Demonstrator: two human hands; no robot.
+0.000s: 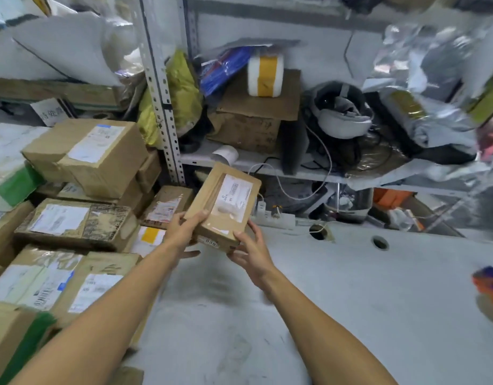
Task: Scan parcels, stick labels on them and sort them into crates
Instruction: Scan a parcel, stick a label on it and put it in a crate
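A small brown cardboard parcel (224, 204) with a white shipping label on top is held up above the white table (350, 287), tilted away from me. My left hand (184, 227) grips its near left corner, thumb on top. My right hand (250, 252) holds its near right corner from below, beside a small white sticker (210, 242) with printed digits on the near side face. A pile of labelled cardboard parcels (78, 220) fills the left side.
A metal shelf (164, 107) stands behind the table, crowded with a cardboard box (253, 118), bags, a helmet (342, 112) and silver pouches. A power strip (273, 218) with cables lies at the table's far edge. An orange and purple object (489, 284) sits at the right edge.
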